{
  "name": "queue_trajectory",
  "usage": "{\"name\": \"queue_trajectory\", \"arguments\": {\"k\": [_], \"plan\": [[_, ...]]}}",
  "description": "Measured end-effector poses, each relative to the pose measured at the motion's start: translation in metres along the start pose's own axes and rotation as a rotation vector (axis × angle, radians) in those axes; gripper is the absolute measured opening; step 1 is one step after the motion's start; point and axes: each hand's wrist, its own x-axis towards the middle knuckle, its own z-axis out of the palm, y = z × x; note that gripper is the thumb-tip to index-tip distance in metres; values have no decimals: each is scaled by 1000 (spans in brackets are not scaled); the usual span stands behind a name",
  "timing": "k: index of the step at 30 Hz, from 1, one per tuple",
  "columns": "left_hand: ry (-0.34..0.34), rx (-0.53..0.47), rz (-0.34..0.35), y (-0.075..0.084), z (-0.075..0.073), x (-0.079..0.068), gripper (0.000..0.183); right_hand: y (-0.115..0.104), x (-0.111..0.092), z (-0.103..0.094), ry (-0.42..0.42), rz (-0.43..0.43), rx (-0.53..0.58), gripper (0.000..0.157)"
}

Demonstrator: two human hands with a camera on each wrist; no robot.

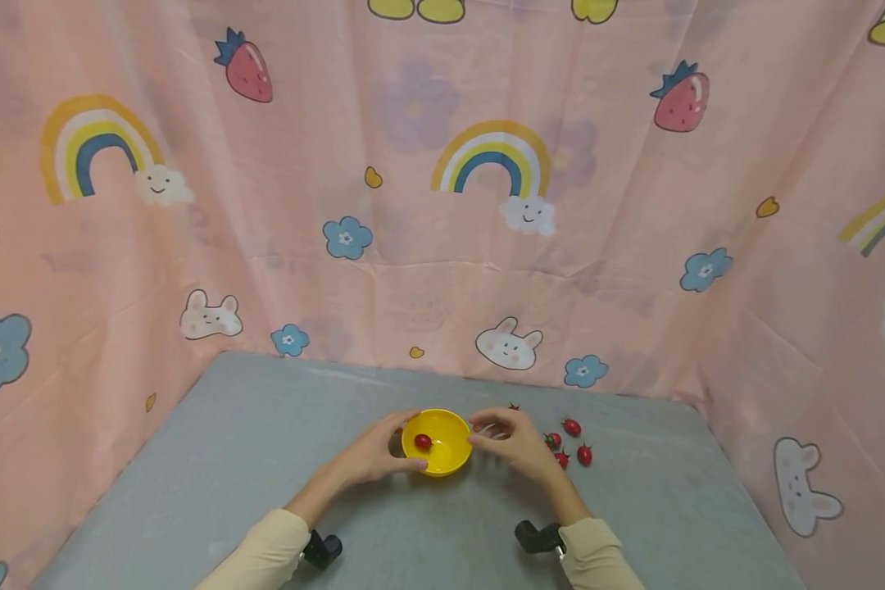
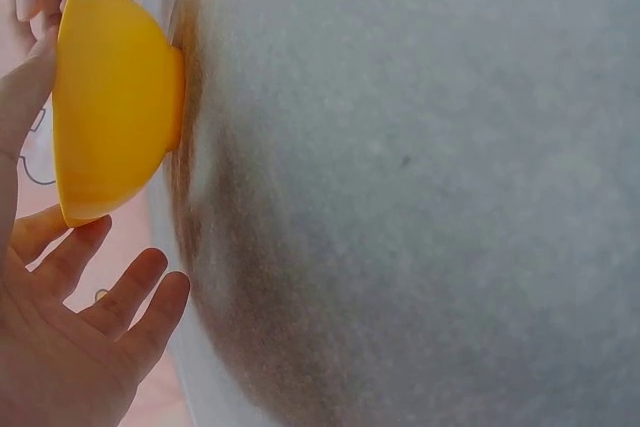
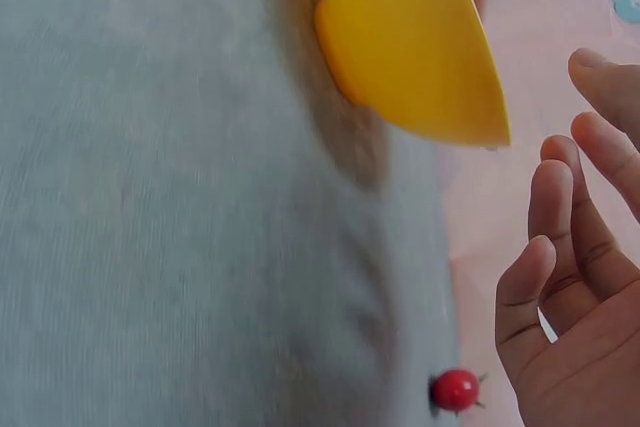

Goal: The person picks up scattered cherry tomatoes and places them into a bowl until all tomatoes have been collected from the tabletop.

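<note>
A yellow bowl [image 1: 451, 457] stands upright on the grey table, with one red cherry tomato [image 1: 423, 442] lying inside toward its left. My left hand [image 1: 372, 452] grips the bowl's left side, thumb at the near rim and fingers at the far rim. In the left wrist view, that hand's outer fingers [image 2: 160, 309] spread away from the bowl [image 2: 115, 107]. Beside the right rim is my right hand [image 1: 518, 442], its fingers loosely bent. The right wrist view shows nothing in this hand [image 3: 585, 317] and a gap between it and the bowl [image 3: 410, 47].
Several cherry tomatoes [image 1: 585, 455] lie right of my right hand, some partly behind it. Another tomato [image 1: 514, 406] shows just beyond that hand. A pink patterned curtain [image 1: 428, 279] hangs around the back and sides of the table [image 1: 413, 541]. Black wrist mounts [image 1: 538, 537] sit at both sleeves.
</note>
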Motion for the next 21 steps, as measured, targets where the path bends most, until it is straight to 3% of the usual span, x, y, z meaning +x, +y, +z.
{"name": "queue_trajectory", "arguments": {"k": [9,16,21], "plan": [[3,8,6,0,-1,0,85,3,-15,-21,40,80,-38,29],[-4,24,1,-1,-1,0,85,7,-31,-42,60,93,-56,31],[-11,22,-9,0,-1,-1,86,15,-47,-60,80,55,-76,32]]}}
